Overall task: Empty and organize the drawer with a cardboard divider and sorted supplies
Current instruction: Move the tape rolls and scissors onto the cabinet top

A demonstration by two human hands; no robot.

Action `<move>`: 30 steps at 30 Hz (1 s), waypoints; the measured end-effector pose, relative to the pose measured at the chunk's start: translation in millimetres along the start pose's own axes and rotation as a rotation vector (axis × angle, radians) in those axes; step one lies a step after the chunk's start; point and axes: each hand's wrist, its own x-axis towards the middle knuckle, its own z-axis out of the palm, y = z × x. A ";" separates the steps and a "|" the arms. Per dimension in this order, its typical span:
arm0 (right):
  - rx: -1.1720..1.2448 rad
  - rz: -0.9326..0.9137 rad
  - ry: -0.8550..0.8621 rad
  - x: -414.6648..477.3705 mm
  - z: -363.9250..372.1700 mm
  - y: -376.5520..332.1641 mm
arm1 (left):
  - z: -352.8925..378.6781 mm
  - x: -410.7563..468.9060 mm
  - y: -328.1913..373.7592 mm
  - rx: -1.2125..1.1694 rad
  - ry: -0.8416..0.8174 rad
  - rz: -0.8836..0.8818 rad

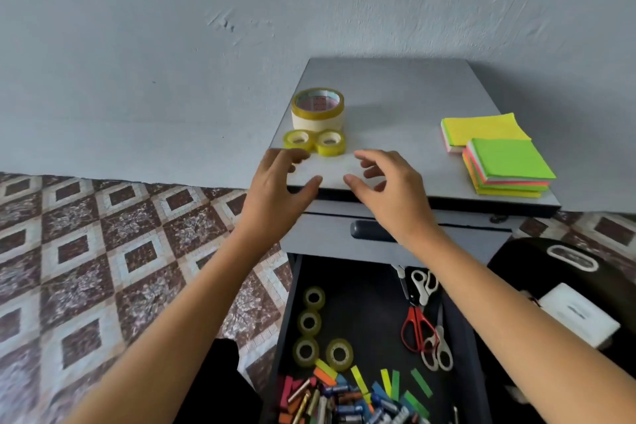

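The grey cabinet (395, 86) fills the view from centre toward 2 o'clock. Its open drawer (364, 289), dark inside, runs down to 6 o'clock. Both hands hover over the cabinet's front edge at centre.

The left hand (275, 182) has its fingers loosely curled and spread, thumb out, holding nothing. Its fingertips lie just beside one of two small yellow tape rolls (297, 139), and blur hides whether they touch. The right hand (389, 182), at the left hand's 3 o'clock, is likewise spread and half curled, holding nothing.

Two sticky-note pads (506, 162) lie on the top at 3 o'clock, the green-topped one just in front of the yellow-topped one. Two wide tape rolls (318, 107) stand stacked at 12 o'clock from the left hand, with the small yellow pair side by side just in front.

In the drawer:
- Three scissors (416, 325) lie along the 3 o'clock wall, one red-handled and two white.
- Four small clear tape rolls (309, 322) lie near the 9 o'clock wall.
- Batteries (344, 399) and coloured page flags (421, 382) are heaped at 6 o'clock, too jumbled to count.
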 end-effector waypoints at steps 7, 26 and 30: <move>-0.012 0.121 -0.122 -105.6 -7.0 40.9 | 53.0 -97.9 -13.8 -0.069 -0.299 -0.060; -0.138 0.720 -0.500 -234.5 48.7 128.0 | 171.2 -198.7 -99.1 0.402 -1.037 -0.359; -0.119 0.725 -0.499 -234.4 53.5 130.8 | 167.4 -194.4 -98.9 0.416 -0.996 -0.315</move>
